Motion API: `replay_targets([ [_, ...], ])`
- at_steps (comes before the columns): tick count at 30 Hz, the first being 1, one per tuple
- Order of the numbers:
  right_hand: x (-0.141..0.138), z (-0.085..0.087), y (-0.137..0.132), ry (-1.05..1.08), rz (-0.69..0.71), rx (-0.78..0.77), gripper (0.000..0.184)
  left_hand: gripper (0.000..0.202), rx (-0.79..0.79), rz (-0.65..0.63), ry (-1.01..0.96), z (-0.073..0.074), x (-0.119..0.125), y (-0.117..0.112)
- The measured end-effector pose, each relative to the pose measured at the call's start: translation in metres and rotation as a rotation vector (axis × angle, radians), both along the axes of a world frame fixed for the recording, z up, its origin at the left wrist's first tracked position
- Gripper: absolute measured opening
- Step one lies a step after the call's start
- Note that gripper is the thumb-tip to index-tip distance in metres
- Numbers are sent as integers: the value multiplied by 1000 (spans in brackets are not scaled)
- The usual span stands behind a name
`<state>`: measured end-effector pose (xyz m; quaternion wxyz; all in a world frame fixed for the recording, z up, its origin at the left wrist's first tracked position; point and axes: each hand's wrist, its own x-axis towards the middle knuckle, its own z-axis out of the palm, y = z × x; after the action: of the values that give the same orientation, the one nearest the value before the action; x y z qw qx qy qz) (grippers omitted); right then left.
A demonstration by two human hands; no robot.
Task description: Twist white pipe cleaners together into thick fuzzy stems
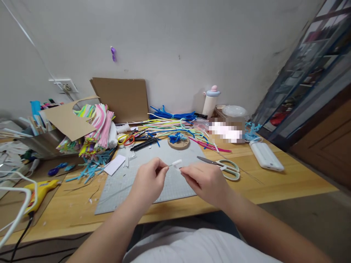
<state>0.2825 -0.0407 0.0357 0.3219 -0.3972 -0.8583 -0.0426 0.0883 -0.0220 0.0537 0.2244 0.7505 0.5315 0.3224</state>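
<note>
Over the grey cutting mat [175, 188], my left hand [152, 179] pinches a thin wire [171, 165] between thumb and fingertips. At the wire's tip sits a short fuzzy white piece of pipe cleaner [177, 162]. My right hand [207, 180] is closed, its fingertips pinching at the lower end of this white piece; the exact contact is too small to make out. Just beyond the right hand lie scissors [231, 170] with pale green handles. Behind the white piece, a round wooden disc [178, 145] carries a blue fuzzy shape [177, 137].
Pipe cleaners [161, 128] in many colours lie along the back, below brown cardboard [123, 98]. A yellow glue gun [44, 193] with cables is at left, near a metal holder [41, 142]. A white power bank [265, 155] and a bottle [211, 104] stand right.
</note>
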Motion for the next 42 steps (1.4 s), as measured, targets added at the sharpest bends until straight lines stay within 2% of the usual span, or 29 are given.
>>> replay_targets([
  [5,-2,7,-9,-109,-7,49,19,10,196,25,221,2,6,-5],
  [9,6,24,0,-26,63,-34,17,13,302,-67,393,2,8,-11],
  [12,13,31,18,129,164,-217,14,13,286,-164,334,2,6,-15],
  [14,14,29,30,246,217,-368,11,12,258,-200,235,4,4,-16],
  [16,12,21,37,325,228,-493,12,11,240,-189,148,6,3,-17],
  [18,7,13,35,320,205,-536,16,10,244,-133,106,8,2,-17],
  [20,1,5,27,265,164,-495,18,10,270,-66,110,7,1,-15],
  [23,-5,2,7,150,128,-321,17,10,352,0,183,3,-1,-12],
  [26,-5,11,-8,31,108,-152,19,12,430,3,278,-3,-1,-11],
  [29,0,28,-8,16,86,-93,21,14,425,-60,312,-6,1,-13],
  [31,4,37,2,60,94,-121,19,14,392,-123,285,-5,2,-16],
  [33,8,41,14,129,146,-237,16,14,355,-186,228,-1,2,-20],
  [37,8,32,31,255,279,-539,13,11,305,-226,97,8,1,-24],
  [39,5,23,28,237,285,-556,14,11,305,-184,69,11,0,-23],
  [42,-1,14,11,138,234,-439,16,12,342,-121,110,10,-2,-17],
])
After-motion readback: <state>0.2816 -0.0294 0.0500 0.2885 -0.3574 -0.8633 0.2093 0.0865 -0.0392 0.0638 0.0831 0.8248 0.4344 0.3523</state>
